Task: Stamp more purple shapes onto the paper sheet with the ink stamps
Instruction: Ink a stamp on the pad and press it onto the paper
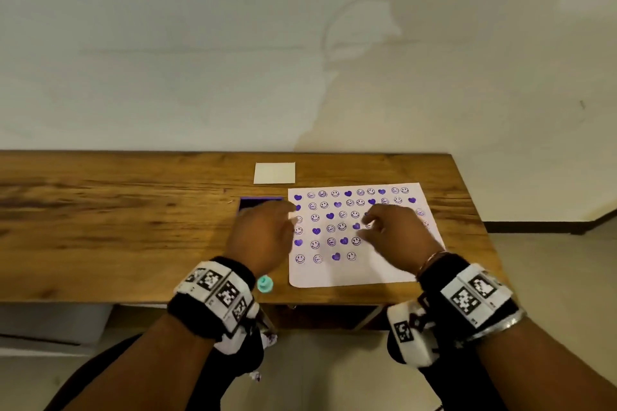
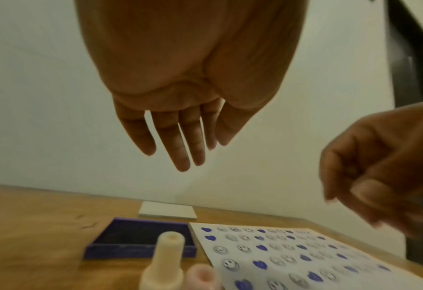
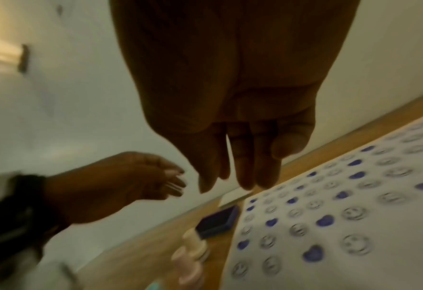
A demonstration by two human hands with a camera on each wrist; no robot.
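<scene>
Worktop [image 1: 100, 227] of brown wood, contents listed from left to right. Left hand [image 1: 263, 233] is held above the stamps, fingers [image 2: 180, 149] straight, slightly spread and empty, seemingly poised to choose one. Beneath it, cream stamp [image 2: 165, 261] and pink stamp [image 2: 203, 278] are stood upright side by side, handles up, presumably so that they can be plucked without the inked faces being touched; a teal stamp [image 1: 265, 284] is lying nearer the front edge. Purple ink pad [image 2: 141, 239], lid off, is set just beside the left edge of the sheet, judged so placed to keep the trip from ink to paper short. White card [image 1: 274, 173] is laid flat behind the pad. Paper sheet [image 1: 354, 274] is spread flat right of the pad, covered in rows of purple hearts and smiley faces; its lowest strip and lower right corner are left unprinted, where further shapes could be fitted. Right hand [image 1: 397, 230] is held over the sheet's right half, fingers [image 3: 245, 168] extended downward, close together, nothing gripped; contact with the paper cannot be told.
</scene>
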